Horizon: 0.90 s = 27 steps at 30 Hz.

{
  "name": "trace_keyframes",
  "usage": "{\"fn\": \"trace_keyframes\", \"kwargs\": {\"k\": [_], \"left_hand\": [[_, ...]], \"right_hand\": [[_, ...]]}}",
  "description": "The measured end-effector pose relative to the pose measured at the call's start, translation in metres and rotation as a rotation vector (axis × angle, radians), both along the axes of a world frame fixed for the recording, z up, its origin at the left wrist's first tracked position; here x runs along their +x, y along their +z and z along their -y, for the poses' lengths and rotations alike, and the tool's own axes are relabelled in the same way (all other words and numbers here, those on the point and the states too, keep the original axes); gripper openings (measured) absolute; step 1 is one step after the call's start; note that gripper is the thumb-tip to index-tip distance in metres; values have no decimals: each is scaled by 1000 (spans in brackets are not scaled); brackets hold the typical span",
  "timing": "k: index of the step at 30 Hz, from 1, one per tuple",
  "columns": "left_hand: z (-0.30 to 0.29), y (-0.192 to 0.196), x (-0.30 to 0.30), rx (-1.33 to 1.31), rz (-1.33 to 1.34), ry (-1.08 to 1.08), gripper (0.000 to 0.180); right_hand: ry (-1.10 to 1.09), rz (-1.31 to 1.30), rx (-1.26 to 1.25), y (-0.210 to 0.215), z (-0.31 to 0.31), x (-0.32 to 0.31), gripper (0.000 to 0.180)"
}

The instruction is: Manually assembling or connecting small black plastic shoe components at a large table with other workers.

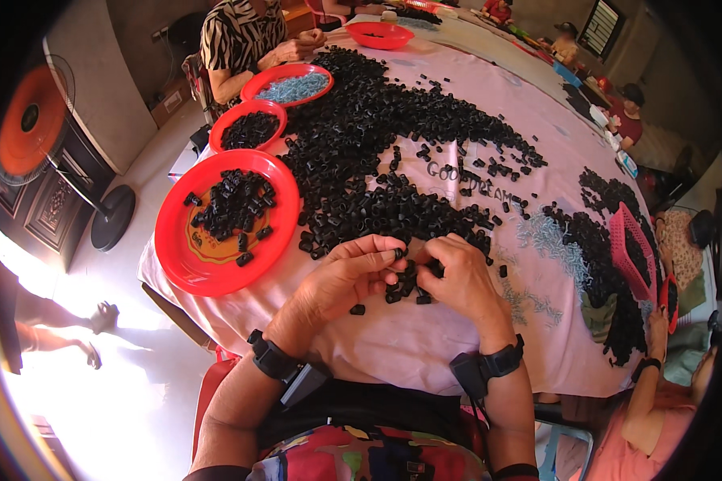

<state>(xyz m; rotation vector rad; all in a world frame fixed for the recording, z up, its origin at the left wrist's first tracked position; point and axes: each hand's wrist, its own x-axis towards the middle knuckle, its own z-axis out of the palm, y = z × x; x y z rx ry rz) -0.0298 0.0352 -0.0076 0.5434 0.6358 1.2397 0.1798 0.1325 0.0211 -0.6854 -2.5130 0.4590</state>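
Note:
A small black tubular piece (399, 253) is pinched between the thumb and forefinger of my left hand (337, 276). Close beside it, my right hand (467, 280) is closed with its fingers curled inward; whatever it grips is hidden. Several loose black pieces (409, 284) lie on the cloth below and between my hands. Just beyond them spreads a large heap of the same black pieces (353, 168). To the left, a big red plate (172, 248) holds a smaller pile of them.
Farther up the left edge stand a red bowl (215, 138) of black parts and a red dish (251, 90) of pale blue pieces. Blue pieces (557, 248) and a pink basket (630, 256) lie right on the pink tablecloth (377, 345). Co-workers sit around; a floor fan (30, 119) stands left.

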Motion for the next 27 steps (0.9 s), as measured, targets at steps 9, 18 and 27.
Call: {"fn": "trace_keyframes", "kwargs": {"k": [9,18,27], "left_hand": [[2,0,7,24,-16,-15,24],[5,3,28,54,-38,36,21],[4,-1,29,27,-76,56,22]], "right_hand": [[-26,-368,-586,1,2,13,17],[-7,-469,-461,6,19,1,14],[-36,-411,-281,8,20,4,16]]}}
